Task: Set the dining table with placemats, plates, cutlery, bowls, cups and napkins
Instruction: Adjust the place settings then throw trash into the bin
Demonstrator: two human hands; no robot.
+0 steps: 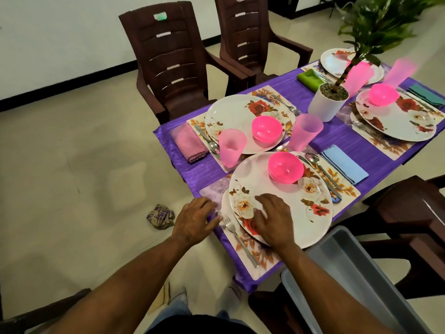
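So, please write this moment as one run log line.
left hand: touches placemat edge | right hand: rests on plate | fork: placed

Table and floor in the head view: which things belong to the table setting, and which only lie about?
Belong: floral plates, pink bowls, pink cups, fork, spoon, napkins, placemats; right hand rests on the nearest plate.

Lying about: crumpled wrapper on the floor, grey tub, potted plant, chairs.

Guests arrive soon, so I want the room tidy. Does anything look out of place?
Yes: a crumpled purple-printed wrapper or cloth lies on the floor beside the table corner. The near plate also overhangs its placemat towards the table edge.
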